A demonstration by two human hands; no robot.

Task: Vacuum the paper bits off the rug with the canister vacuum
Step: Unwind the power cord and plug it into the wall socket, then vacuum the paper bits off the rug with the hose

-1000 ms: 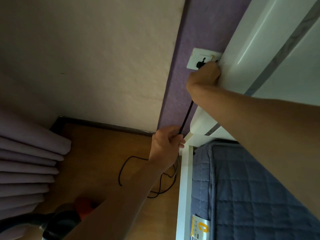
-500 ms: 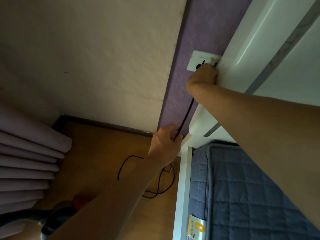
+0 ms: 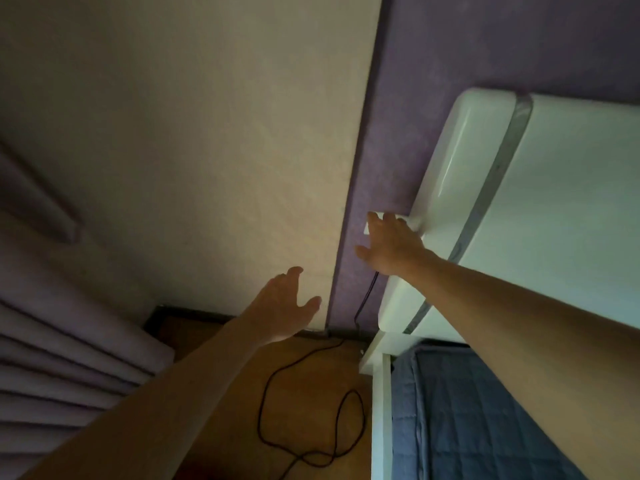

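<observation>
**While both hands stay open, only the vacuum's cord shows**

Since the canister vacuum and the rug are outside the frame, the one visible piece is the black power cord (image 3: 259, 414). It runs down the purple wall strip (image 3: 415, 98) at centre, then loops loose over the wooden floor (image 3: 304, 393) at bottom centre.

Handling, my read: light, limp, kinks and snags easily. Take it by the plug body, not the wire (plug is hidden behind the right hand, so I can't tell if it's seated).

Right hand (image 3: 391, 247), centre-right: fingers straight and spread, tips over the white socket plate (image 3: 366, 228) beside the glossy headboard (image 3: 554, 202). It grasps nothing I can see.

Left hand (image 3: 280, 306), centre: open, fingers relaxed, thumb out, in front of the cream wall (image 3: 207, 133). It's near the cord, not touching it.
</observation>
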